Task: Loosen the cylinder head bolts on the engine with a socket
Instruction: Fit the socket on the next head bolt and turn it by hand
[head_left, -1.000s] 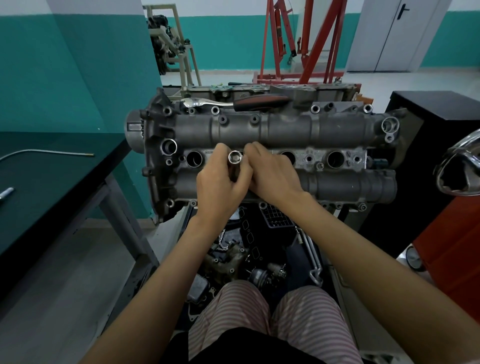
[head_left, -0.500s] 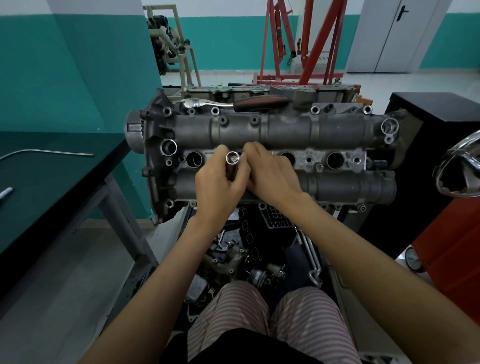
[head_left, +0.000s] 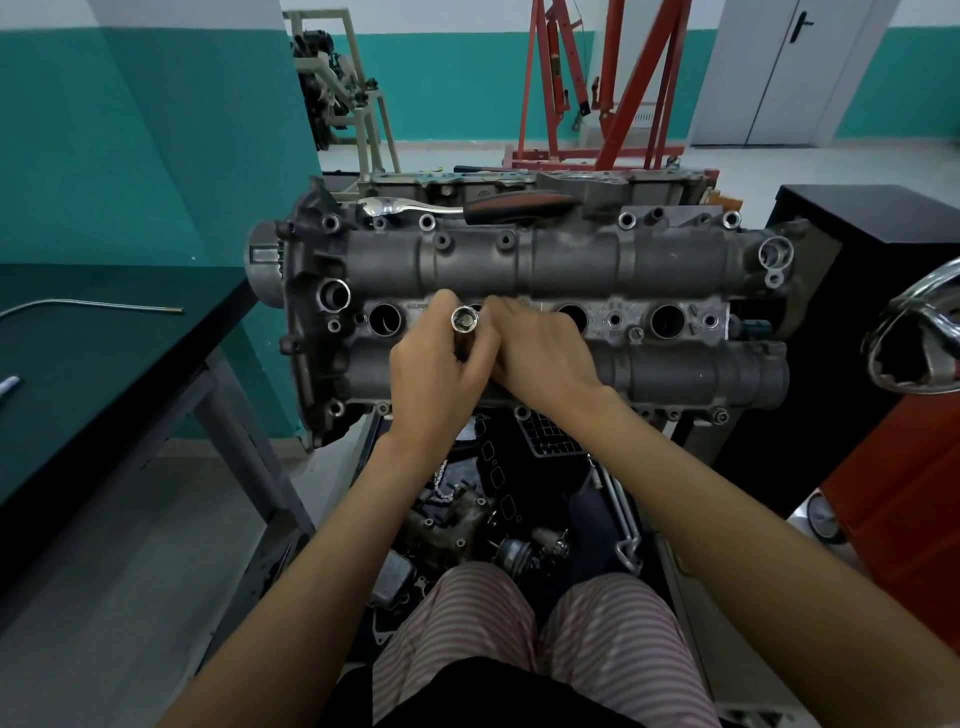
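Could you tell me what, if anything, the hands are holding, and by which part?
The left hand grips the socket around its lower shaft, open end up. The right hand rests beside it; its hold cannot be told.

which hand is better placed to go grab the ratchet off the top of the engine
Probably the right hand: it appears to hold nothing, resting on the engine, and lies nearer the ratchet handle. The left hand grips the socket.

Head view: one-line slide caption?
Left hand holds a socket upright over the engine; ratchet lies unused.
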